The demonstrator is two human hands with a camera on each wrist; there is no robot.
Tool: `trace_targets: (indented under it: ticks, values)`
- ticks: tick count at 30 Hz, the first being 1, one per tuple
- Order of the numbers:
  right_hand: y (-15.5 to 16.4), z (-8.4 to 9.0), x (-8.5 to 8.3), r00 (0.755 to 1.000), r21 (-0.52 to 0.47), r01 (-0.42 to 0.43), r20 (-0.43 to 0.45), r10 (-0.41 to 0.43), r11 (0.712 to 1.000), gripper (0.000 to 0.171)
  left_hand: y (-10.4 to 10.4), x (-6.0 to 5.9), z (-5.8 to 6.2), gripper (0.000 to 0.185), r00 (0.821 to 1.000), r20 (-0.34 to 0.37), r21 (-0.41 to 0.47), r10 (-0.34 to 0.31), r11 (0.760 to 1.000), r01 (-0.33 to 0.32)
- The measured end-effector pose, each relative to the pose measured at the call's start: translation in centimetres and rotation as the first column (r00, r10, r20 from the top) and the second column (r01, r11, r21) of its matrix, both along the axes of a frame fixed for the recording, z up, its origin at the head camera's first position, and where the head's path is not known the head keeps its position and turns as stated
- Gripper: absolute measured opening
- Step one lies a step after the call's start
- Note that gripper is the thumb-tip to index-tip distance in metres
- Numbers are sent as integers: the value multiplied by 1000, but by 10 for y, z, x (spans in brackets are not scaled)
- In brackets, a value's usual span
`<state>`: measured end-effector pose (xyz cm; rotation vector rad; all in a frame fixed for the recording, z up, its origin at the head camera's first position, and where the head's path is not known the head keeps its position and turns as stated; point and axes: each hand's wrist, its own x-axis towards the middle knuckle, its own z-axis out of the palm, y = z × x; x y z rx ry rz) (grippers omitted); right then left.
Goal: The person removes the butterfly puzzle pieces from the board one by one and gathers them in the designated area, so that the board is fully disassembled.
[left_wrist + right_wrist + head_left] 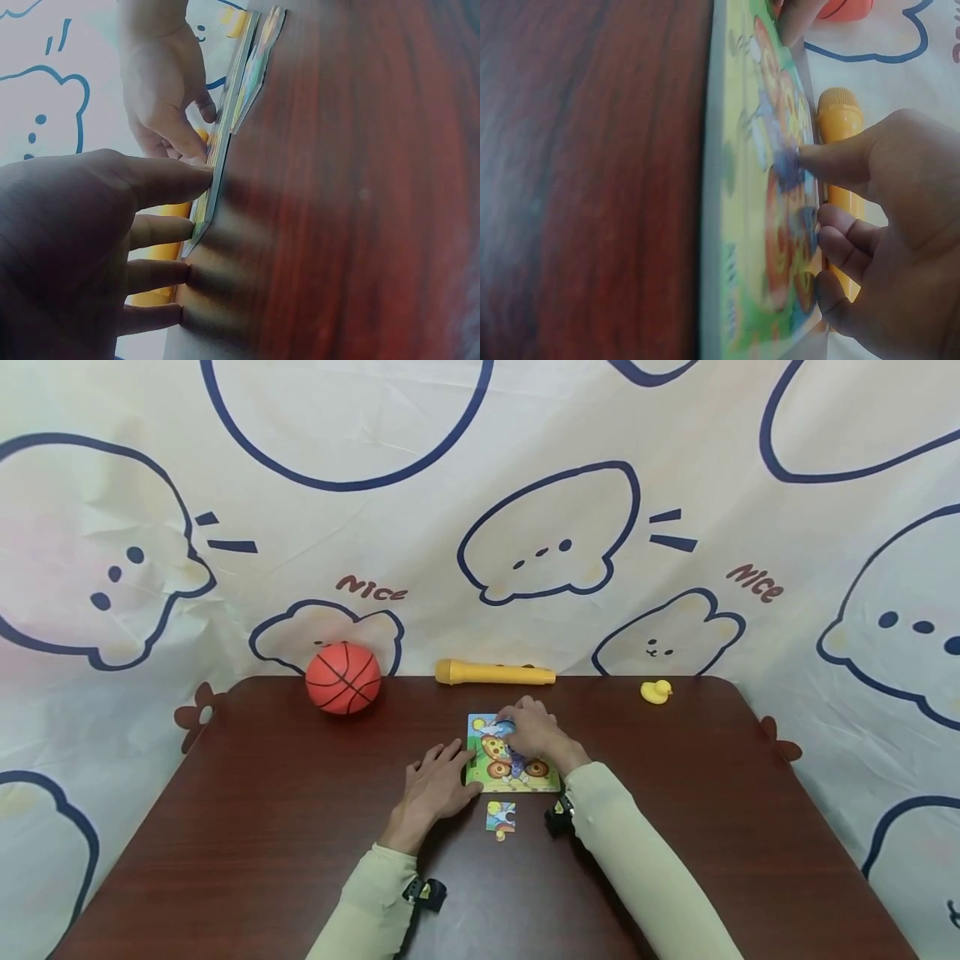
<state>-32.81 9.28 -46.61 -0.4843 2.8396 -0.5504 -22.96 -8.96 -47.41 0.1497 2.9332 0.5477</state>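
Observation:
A picture puzzle (495, 772) with a cartoon scene on a green and blue ground lies mid-table. My left hand (438, 783) rests at its left side with fingers spread; in the left wrist view the thumb (180, 184) touches the near edge and the other fingertips come down along the side. Over the puzzle's upper right part is my right hand (531, 729). Its thumb (832, 161) and bent fingers (844, 244) touch the picture, and the hand covers that part from above. A loose puzzle piece (495, 814) lies just in front of the puzzle.
Along the table's back edge are an orange-red toy basketball (343, 678) at the left, a yellow toy microphone (495, 673) in the middle and a yellow rubber duck (656, 692) at the right. A printed cloth (420, 543) hangs behind the dark wooden table (262, 835).

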Motion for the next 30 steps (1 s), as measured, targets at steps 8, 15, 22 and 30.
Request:
trace_targets:
  ticks: [8,15,22,30]
  values:
    - [2,2,-2,1000,43,2,-9,-2,999,36,0,0,2,58,1000,8,-15,-1,1000,1]
    - [3,5,-4,1000,107,-11,-27,14,994,38,0,0,3,59,1000,6,-12,-5,1000,5]
    - [3,4,-9,1000,92,-9,0,9,996,35,0,0,3,59,1000,-2,-15,-3,1000,3]
    - [2,3,-13,999,39,-1,34,-1,999,36,0,0,2,58,1000,1,0,-7,1000,7]
